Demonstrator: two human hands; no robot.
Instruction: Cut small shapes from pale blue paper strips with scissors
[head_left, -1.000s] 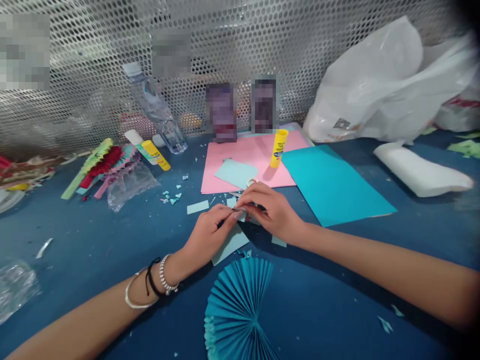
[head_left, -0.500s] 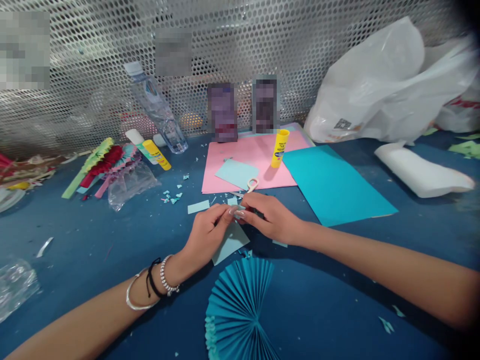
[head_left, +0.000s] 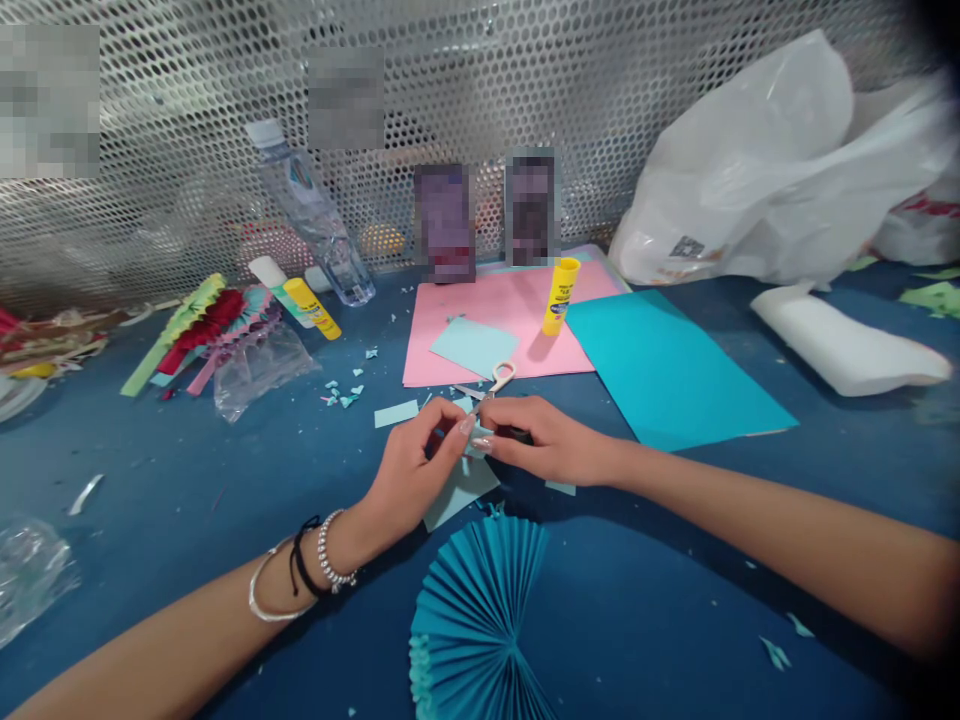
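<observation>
Between the fingertips of both hands is a small light-blue paper piece [head_left: 478, 436]. My left hand [head_left: 424, 462] pinches it from the left, and my right hand [head_left: 541, 438] pinches it from the right. Beneath them a light-blue sheet [head_left: 463, 494] lies on the dark blue table. Scissors with a white handle [head_left: 503, 376] rest just beyond the fingers, partly hidden. Closer to me lies a pleated blue paper fan [head_left: 480, 610] with small light-blue pieces along its left edge.
Pink sheets [head_left: 435, 330] hold an upright yellow glue stick [head_left: 561, 297]. A blue sheet [head_left: 675, 370] lies to their right, near a white plastic bag [head_left: 720, 190]. Back left are a bottle [head_left: 315, 220], another glue stick [head_left: 313, 309] and coloured pleated papers [head_left: 199, 325].
The fingers of both hands have shifted slightly around the small paper, and more of it shows between them. The other things have stayed in place.
</observation>
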